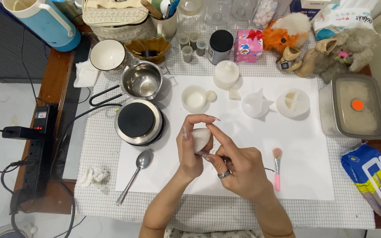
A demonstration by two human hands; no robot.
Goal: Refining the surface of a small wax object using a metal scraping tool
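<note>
Head view: left hand (190, 147) is closed around a small white rounded piece (200, 137), thumb and fingers curling over its top and left side; the piece is held above the white sheet (305, 176) on the worktop (225, 211), clear of it; right hand (239, 169), wearing a ring, pinches a thin metal tool (202, 154) whose tip touches the lower edge of the piece; a pink brush (277, 169) lies just right of the right hand; a metal spoon (135, 174) lies to the left; a small electric hotplate (138, 121) stands above the spoon; white moulds (293, 103) sit further back.
</note>
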